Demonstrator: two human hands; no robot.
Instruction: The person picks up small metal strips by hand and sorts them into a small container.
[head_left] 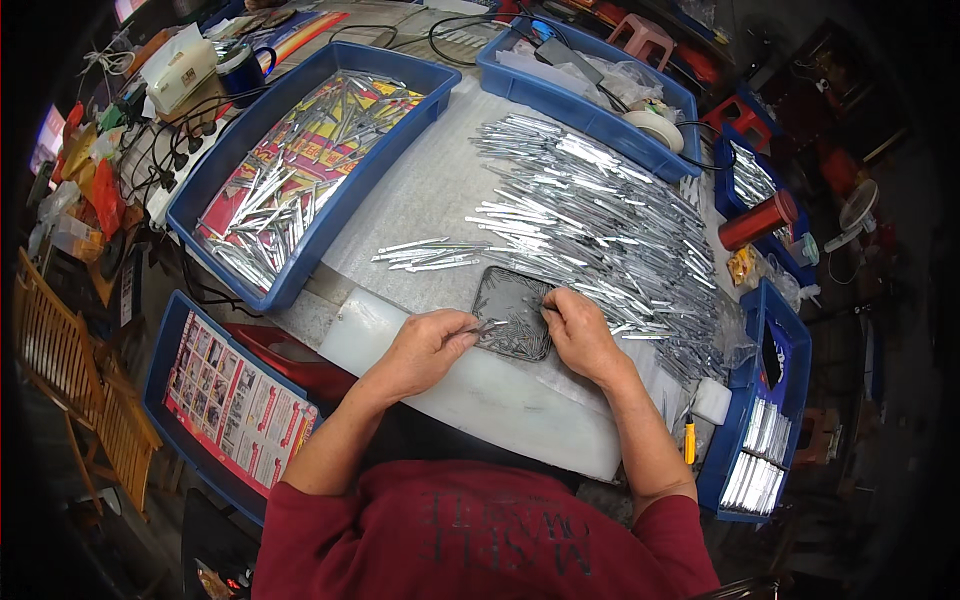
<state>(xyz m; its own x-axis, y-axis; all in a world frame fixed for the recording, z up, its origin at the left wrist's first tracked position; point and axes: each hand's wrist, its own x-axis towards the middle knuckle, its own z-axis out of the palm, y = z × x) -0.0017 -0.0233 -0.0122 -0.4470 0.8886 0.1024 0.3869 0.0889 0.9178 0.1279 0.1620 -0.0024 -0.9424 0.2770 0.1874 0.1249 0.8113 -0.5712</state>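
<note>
A small dark rectangular tray holds loose, thin metal pieces and sits at the near middle of the worktop. At its left edge my left hand is closed in a pinch, with a thin metal piece sticking out over the tray. My right hand is closed at the tray's right edge, and what its fingertips hold is too small to make out. A few flat metal strips lie just beyond the tray. To the right spreads a large heap of similar silvery strips.
A blue bin with loose strips stands on the left, and another blue bin with plastic bags at the back. Bundled strips fill part of a blue bin at right, near a yellow-handled tool. A lower-left blue bin holds printed sheets.
</note>
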